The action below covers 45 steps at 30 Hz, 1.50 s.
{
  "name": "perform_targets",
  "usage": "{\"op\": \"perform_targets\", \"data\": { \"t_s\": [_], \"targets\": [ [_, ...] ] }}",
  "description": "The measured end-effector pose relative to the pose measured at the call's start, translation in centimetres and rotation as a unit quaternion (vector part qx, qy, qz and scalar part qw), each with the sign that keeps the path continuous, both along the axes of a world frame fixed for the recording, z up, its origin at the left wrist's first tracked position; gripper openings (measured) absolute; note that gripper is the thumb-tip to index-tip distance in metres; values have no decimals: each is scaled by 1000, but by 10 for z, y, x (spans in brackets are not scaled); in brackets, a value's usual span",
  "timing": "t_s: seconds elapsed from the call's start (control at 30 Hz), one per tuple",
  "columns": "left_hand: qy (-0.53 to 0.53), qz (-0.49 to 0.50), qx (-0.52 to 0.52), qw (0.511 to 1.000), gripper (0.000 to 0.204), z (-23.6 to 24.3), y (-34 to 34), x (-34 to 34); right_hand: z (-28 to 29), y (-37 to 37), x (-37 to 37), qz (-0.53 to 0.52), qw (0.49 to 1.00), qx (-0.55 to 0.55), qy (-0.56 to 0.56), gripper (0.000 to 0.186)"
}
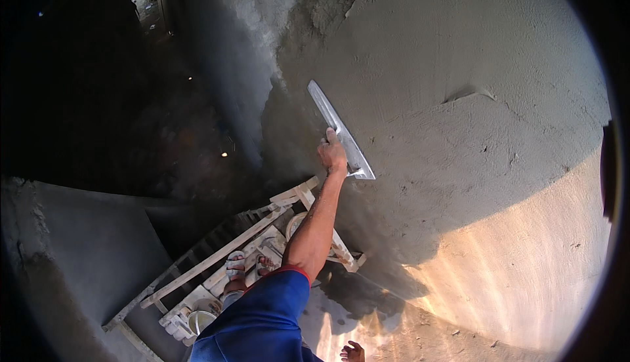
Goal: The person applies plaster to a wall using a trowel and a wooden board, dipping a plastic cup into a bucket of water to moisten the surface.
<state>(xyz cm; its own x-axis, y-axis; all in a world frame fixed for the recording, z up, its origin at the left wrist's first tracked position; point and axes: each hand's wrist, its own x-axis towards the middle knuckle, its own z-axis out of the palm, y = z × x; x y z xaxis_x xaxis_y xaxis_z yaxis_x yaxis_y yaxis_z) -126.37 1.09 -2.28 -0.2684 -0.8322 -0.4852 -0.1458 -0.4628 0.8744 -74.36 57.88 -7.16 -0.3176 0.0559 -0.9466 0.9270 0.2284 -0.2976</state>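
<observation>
My left arm, in a blue sleeve with a red cuff, reaches up and forward. My left hand (334,157) is closed round the handle of a long steel plastering trowel (354,153). The long, narrow blade is at the wall (420,126), which is coated in wet grey plaster; its upper end tilts left. My right hand (352,352) shows only in part at the bottom edge, low beside my body. Its fingers are partly bent and apart, and nothing is visible in them.
My sandalled feet (236,265) stand on a plank of a wooden scaffold (216,267). A bucket (201,321) sits there by its lower end; another pale container (295,224) is partly behind my forearm. A rough plaster edge (321,8) runs above. Sunlight falls on the wall's lower right.
</observation>
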Motion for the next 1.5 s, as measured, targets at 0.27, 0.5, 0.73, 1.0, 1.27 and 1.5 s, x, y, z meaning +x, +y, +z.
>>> {"op": "perform_targets", "data": {
  "t_s": [0.27, 0.5, 0.73, 1.0, 1.27, 1.5],
  "targets": [
    [265, -245, -101, 927, 42, 247, 117, 114, 42, -56, -69, -50, 998, -20, 37, 40],
    [266, 6, 336, 904, 42, -9, 38, 92, 84, -137, -118, 84, 981, 64, 165, 43],
    [242, -42, 371, 895, 46, -39, 1, 37, 4, -19, -20, -128, 991, -39, -17, 41],
    [219, -90, 252, 938, 42, 118, 30, 24, 0, 2, -4, -203, 975, -48, -80, 37],
    [162, -189, -231, 941, 43, 323, 79, 54, 9, -54, -68, 89, 967, 0, 238, 38],
    [234, -285, -313, 875, 37, 360, 167, 100, 65, -91, -105, 17, 992, 74, 105, 48]
  ]
}}
